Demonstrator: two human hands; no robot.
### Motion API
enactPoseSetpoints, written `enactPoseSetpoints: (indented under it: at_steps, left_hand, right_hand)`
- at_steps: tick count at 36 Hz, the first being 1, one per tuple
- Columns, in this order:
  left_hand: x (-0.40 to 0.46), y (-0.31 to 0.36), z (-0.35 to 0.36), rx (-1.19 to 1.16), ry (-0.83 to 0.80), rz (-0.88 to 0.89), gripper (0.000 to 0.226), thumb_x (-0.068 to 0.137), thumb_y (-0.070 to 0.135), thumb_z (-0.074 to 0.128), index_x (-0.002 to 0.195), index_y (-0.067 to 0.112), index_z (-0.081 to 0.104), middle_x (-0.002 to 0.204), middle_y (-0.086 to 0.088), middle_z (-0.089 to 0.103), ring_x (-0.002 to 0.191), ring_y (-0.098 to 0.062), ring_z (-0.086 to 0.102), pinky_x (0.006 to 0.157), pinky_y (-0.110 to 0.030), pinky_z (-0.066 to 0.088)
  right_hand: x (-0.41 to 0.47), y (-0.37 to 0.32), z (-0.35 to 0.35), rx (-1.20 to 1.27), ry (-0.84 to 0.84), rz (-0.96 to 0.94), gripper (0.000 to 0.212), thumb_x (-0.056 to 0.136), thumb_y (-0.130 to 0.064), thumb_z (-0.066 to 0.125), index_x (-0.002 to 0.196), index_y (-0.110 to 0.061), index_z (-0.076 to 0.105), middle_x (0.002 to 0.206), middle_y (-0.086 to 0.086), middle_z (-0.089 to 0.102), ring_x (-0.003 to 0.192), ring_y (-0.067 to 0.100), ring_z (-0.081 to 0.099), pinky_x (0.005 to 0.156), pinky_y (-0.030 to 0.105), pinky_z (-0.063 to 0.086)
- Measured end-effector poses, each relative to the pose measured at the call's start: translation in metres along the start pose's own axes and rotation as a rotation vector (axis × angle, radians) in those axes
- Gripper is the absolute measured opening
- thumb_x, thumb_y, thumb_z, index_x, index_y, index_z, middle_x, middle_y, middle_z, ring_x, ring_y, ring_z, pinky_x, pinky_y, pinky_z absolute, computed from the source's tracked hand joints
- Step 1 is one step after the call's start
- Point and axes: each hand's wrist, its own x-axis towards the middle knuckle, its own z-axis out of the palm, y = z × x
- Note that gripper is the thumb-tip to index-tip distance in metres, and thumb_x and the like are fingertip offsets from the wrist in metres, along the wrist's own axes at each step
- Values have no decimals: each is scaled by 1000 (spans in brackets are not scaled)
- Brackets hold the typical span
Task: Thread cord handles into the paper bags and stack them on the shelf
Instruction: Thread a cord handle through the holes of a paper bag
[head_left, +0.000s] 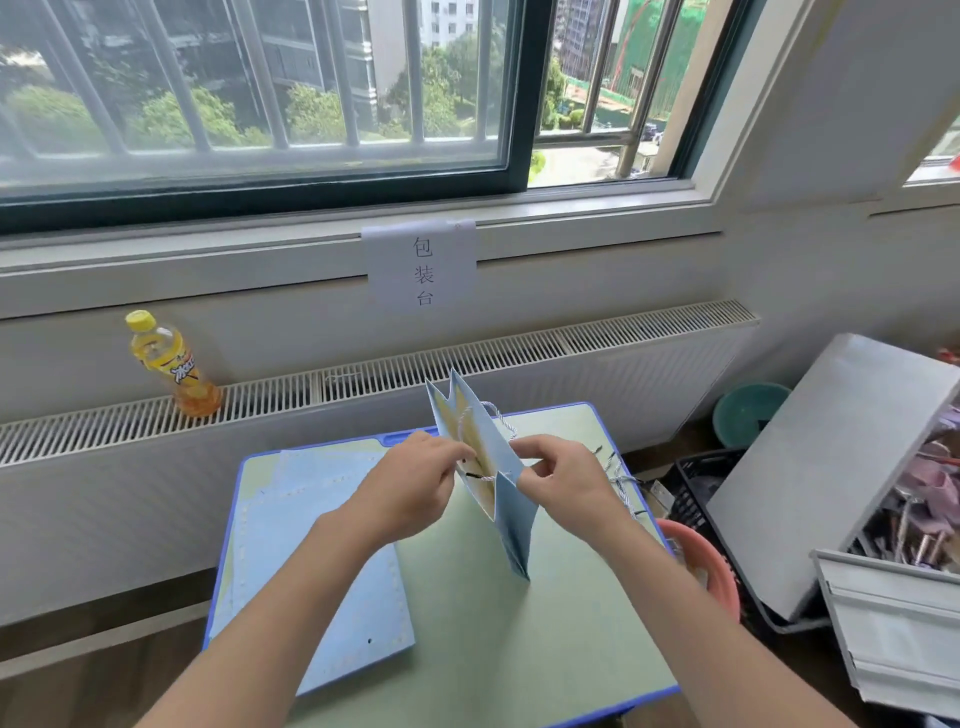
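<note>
Forearms reach in from the bottom edge of the frame and meet at mid-frame over the bench (571, 623). Left hand (410, 493) has its fingertips pinched at the mouth of the blue paper bag (511, 514), apparently on the dark-tipped end of a cord handle (480, 477), likely to feed it through a punched hole. Right hand (563, 486) pinches the bag's opposite panel near the top edge, its grip closed on the paper; that probably steadies the panel so the hole stays put while the cord goes in. The bag stands upright on its folded base at the centre of the frame, mouth spread. One cord loop (488, 415) arches above its far side, so one handle seems threaded already.

At lower left, a pile of flat blue bags (311, 561) lies on the bench, within reach for the next turns. Just right of the right hand, loose cords (621, 480) hang over the bench edge. A yellow drink bottle (174, 364) stands on the radiator grille (571, 340) at left. A paper sign (423, 265) hangs under the window sill. At right stand grey shelving (831, 467) and a pink basin (711, 566).
</note>
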Motion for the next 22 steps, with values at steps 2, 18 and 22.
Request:
enactPoseSetpoints:
  at_steps: [2,18,22]
  left_hand:
    - [0,-2,-6,79,40,139,41,89,-1,46,116,22,66,106,10,68,97,-17,48,84,-34,46]
    - [36,43,4,344,167,82,20,70,16,78,68,18,57,59,3,61,53,-26,58,47,-25,26]
    - [40,54,17,201,51,-83,19,97,18,41,108,16,57,98,-7,67,92,-32,59,65,-35,38]
  right_hand:
    - [3,-2,-11,-1,6,6,33,85,-1,55,111,-14,71,72,-23,56,55,-10,54,51,4,36]
    - [16,37,-28,261,84,50,22,102,-35,45,104,-30,66,101,-11,67,93,-1,59,82,18,47]
    - [19,45,-18,277,27,45,30,103,-27,43,107,-52,60,113,-1,67,108,20,59,98,35,47]
